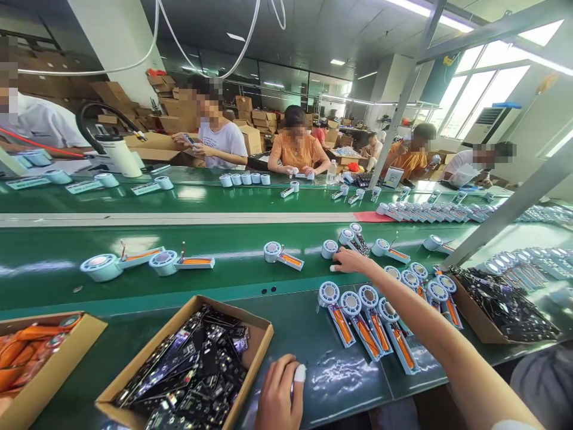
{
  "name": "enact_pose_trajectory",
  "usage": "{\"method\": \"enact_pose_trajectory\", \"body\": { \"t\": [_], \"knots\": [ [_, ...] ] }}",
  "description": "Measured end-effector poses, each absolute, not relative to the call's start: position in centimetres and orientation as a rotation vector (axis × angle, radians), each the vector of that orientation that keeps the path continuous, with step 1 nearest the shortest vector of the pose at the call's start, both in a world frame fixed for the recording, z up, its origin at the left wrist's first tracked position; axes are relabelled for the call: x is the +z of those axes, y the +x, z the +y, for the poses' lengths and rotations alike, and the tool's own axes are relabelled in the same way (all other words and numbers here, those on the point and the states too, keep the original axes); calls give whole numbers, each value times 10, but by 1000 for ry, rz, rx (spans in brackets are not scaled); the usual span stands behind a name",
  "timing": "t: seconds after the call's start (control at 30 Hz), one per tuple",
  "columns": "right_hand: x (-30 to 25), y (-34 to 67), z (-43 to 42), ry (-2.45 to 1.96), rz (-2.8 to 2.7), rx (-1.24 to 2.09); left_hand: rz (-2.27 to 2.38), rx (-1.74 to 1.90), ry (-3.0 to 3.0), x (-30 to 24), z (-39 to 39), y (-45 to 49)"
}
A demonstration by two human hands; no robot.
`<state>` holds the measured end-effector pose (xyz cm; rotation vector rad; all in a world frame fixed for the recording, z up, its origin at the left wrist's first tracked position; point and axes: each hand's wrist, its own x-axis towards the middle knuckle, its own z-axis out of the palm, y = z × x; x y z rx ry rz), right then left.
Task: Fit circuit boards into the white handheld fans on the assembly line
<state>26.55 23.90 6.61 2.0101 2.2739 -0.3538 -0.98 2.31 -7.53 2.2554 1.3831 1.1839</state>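
My right hand [351,261] reaches across to the green belt. Its fingers close on a light-blue fan housing [330,248] with a round head; the handle is hidden under the hand. A white cover sits on the thumb tip. Low in the view, my left hand [281,394] rests at the bench beside a carton of black circuit boards [192,364]. Its fingers are curled together, one tip wears a white cover, and whatever they may hold is hidden. Between the hands and my right forearm lie several fan housings [351,303] with orange strips in their handles.
Orange parts fill a carton [89,334] at the left. Another carton of black boards [505,307] stands at the right, near a slanting metal post [496,209]. More housings [163,263] lie spaced along the belt. Several co-workers [298,146] sit across the line.
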Motion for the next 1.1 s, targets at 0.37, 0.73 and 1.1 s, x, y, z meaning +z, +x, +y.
{"method": "enact_pose_trajectory", "body": {
  "t": [0.37,0.73,1.1],
  "knots": [
    [75,112,258,2045,2328,-475,1318,1159,2120,-30,9,-5],
    [88,122,86,2194,2375,-422,2009,246,2308,53,78,-115],
    [-4,171,-15,2341,2692,-55,1592,48,2376,47,81,-98]
  ]
}}
